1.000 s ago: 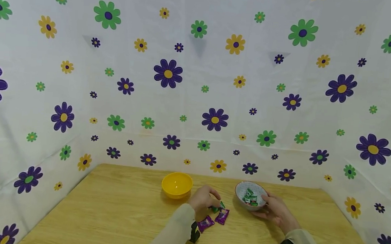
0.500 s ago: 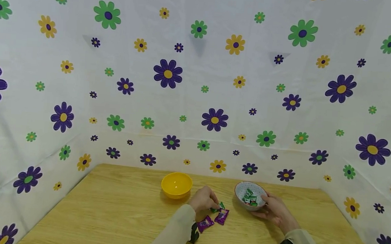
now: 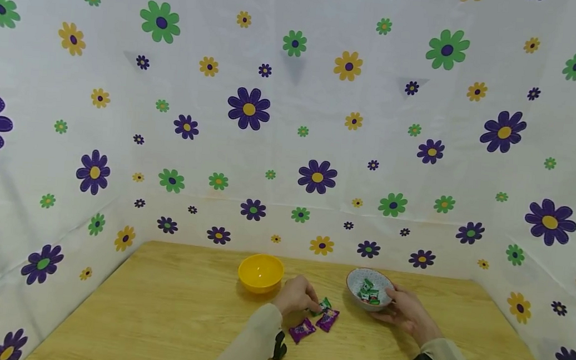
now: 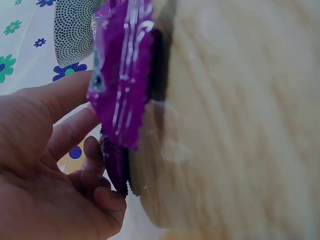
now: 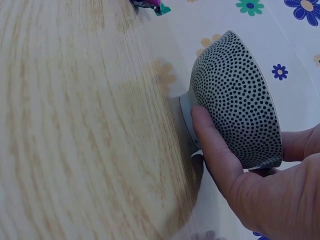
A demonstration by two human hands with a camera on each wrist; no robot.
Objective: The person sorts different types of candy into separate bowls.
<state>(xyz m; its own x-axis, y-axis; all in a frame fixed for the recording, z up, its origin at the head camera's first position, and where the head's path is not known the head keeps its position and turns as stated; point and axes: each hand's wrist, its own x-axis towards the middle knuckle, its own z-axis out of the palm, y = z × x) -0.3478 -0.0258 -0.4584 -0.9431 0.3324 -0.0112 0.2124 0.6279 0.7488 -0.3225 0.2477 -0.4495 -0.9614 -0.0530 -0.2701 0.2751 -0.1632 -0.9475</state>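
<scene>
My left hand (image 3: 297, 296) reaches over a small group of wrapped candies, its fingers curled downward. In the left wrist view the curled fingertips press against a dark purple candy (image 4: 115, 160); the thumb tip is hidden behind a nearer purple candy (image 4: 121, 75). A green candy (image 3: 323, 305) shows right at the fingertips in the head view. Two purple candies (image 3: 302, 330) lie on the table beside them. With my right hand (image 3: 406, 314) I grip a dotted bowl (image 5: 235, 105) by its side, one finger along its foot. Several green candies (image 3: 369, 293) sit inside it.
A yellow bowl (image 3: 260, 275) stands at the back, left of my left hand. The wooden table (image 3: 174, 306) ends at the flowered white cloth (image 3: 280, 146) behind it, and the cloth also rises on both sides.
My left hand's fingers have lowered and drawn together at the candies, and the hand has shifted slightly left. The right hand and dotted bowl have stayed in place.
</scene>
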